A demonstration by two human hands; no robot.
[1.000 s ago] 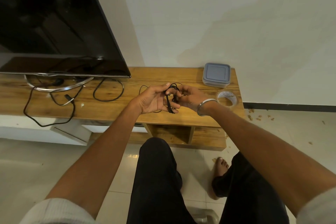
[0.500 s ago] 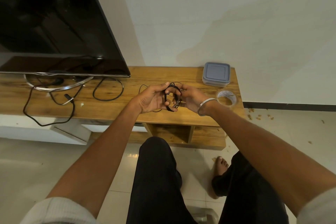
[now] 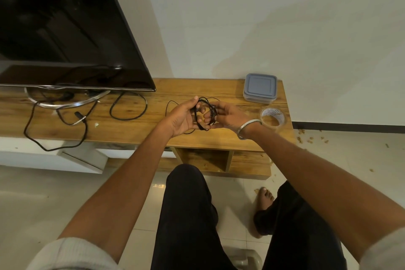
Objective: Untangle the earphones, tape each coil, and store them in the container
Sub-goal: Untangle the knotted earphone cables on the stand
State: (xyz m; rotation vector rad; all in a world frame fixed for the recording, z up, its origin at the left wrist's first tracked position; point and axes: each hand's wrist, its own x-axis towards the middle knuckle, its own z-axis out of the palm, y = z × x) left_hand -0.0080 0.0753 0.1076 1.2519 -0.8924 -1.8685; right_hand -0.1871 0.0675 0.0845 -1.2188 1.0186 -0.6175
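**A:** Start at the left. What is the left hand [image 3: 183,117] doing?

**B:** It is cupped palm-up over the wooden TV unit [image 3: 135,131], fingers curled round the near side of the black earphone coil [image 3: 203,114], thumb on top. It grips the loops.

**A:** And the coil itself?

**B:** Held in the air between both hands, above the middle of the unit. A thin loose strand [image 3: 169,105] trails off behind the left hand; I cannot tell where it ends.

**A:** The right hand [image 3: 228,116]?

**B:** Its fingertips pinch the far side of the coil, a bangle [image 3: 248,127] on the wrist. Whether it is winding or only steadying, I cannot tell.

**A:** So how to do this well?

**B:** I'd say keep the left grip firm so the loops stay stacked, feed in the loose strand evenly, and don't let go before tape is on. The tape roll [image 3: 272,117] lies just right of the right wrist, so the right hand should fetch it.

**A:** And the container [image 3: 260,90]?

**B:** Behind the tape, lid on. It needs opening later.
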